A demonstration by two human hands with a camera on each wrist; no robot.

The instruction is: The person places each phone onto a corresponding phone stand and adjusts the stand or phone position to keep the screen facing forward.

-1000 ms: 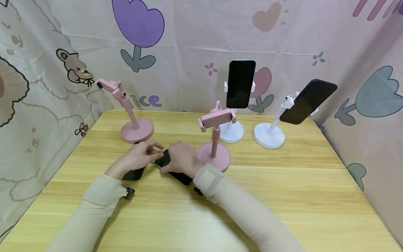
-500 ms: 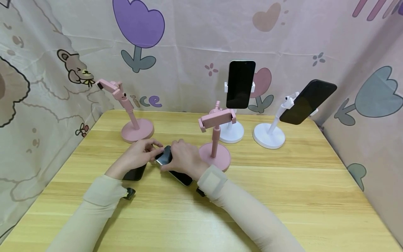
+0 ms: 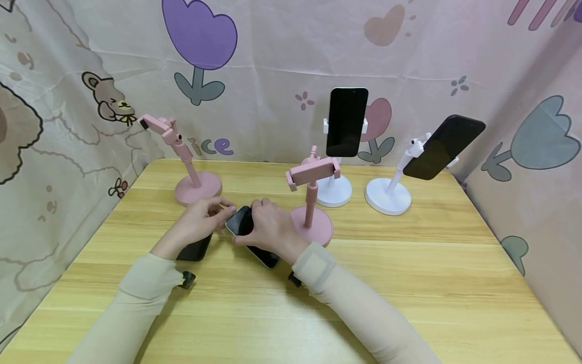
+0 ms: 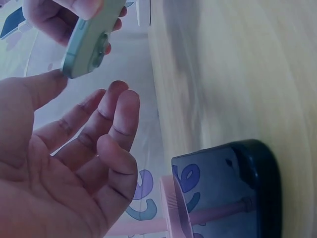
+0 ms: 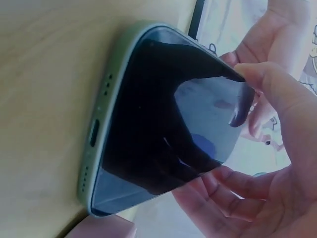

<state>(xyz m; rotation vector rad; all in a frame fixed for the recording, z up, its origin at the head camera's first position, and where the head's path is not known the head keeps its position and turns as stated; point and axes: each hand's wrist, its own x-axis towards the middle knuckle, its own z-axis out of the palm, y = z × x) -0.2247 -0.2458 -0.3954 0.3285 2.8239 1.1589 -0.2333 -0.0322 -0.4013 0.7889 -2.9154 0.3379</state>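
My right hand (image 3: 276,228) grips a light green smartphone (image 5: 148,114) across its long edges, thumb on one side and fingers on the other. Its dark screen faces up, the far end tilted higher than the end with the charging port, which is close over the table. My left hand (image 3: 196,221) has its thumb tip at the phone's raised corner, and its other fingers bend loosely with nothing in them, as the left wrist view shows. Beneath the left hand a second, dark smartphone (image 3: 195,250) lies on the table, partly hidden by it.
Two pink phone stands, one at the left (image 3: 198,188) and one nearer the middle (image 3: 311,222), hold no phone. Behind and to the right, two white stands (image 3: 334,192) carry a phone each, one upright (image 3: 347,121), one tilted (image 3: 443,146). A patterned cloth (image 3: 268,50) hangs behind the wooden table (image 3: 409,283).
The far end of the green phone has risen off the table. My right hand has shifted slightly up and right with it, while the left thumb has followed along at the corner.
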